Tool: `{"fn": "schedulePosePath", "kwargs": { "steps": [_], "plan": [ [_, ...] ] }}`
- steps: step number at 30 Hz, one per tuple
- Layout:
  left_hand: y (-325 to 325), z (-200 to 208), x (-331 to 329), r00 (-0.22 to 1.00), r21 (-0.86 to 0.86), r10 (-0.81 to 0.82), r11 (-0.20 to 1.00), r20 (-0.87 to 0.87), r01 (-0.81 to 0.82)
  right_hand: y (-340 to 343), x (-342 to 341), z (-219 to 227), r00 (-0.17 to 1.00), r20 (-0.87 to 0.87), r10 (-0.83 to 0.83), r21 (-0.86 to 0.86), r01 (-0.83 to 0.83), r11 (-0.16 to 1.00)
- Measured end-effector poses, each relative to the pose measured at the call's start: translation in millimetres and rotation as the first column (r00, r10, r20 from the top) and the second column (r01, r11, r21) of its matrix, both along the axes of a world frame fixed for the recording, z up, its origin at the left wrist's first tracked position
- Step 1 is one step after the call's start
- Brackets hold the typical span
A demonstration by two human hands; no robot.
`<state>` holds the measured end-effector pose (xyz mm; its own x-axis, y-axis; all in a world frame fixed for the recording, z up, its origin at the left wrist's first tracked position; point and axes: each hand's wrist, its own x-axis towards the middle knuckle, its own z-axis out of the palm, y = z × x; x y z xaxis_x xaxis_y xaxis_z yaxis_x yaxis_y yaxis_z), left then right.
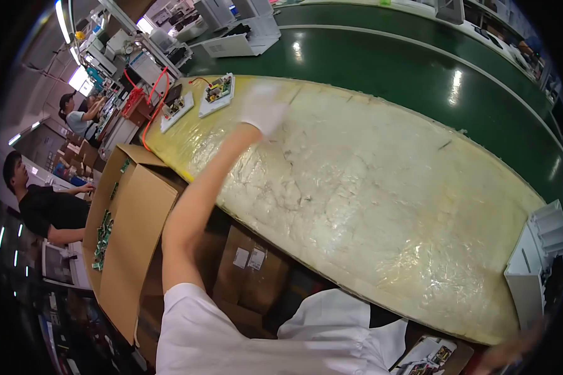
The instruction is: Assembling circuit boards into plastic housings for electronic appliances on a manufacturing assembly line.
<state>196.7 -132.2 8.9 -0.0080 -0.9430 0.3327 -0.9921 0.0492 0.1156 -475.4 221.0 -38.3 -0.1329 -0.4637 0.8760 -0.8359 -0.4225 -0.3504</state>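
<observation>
My left hand (264,109), in a white glove, is stretched out over the far left part of the pale, plastic-covered table (356,187). Motion smears its fingers, so I cannot make out whether it holds anything. Nearest to it is a white plastic piece carrying a circuit board (218,94); a second such board assembly (176,111) lies further left. At the lower right rim, my right hand (513,350) is a dark blur, its fingers unreadable. Just above it, a white plastic housing (528,269) stands on the table's right end.
An open cardboard box (137,231) with small green boards stands left. Beyond the table runs a green surface (369,56) with white housings (244,40). Below are a carton (250,262) and another board assembly (428,356). Two people (50,203) (78,119) are at left.
</observation>
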Motion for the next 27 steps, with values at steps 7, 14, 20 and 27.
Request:
{"fn": "schedulePosePath", "kwargs": {
  "steps": [7, 14, 20, 27],
  "plan": [
    [-85, 14, 136, 0.918, -0.138, 0.29, 0.955, 0.27, -0.261, 7, 157, -20, 0.776, -0.564, 0.281, 0.752, 0.343, 0.563],
    [-178, 43, 173, 0.71, -0.189, 0.329, 0.943, 0.623, -0.272, -23, 168, -2, 0.751, -0.507, 0.423, 0.82, 0.27, 0.504],
    [-266, 55, 198, 0.649, -0.317, 0.266, 0.948, 0.713, -0.04, -11, 163, -27, 0.724, -0.582, 0.371, 0.767, 0.336, 0.547],
    [-327, 4, 140, 0.672, 0.072, 0.149, 0.955, 0.725, -0.289, -25, 168, -19, 0.813, -0.49, 0.315, 0.829, 0.323, 0.457]
  ]
}}
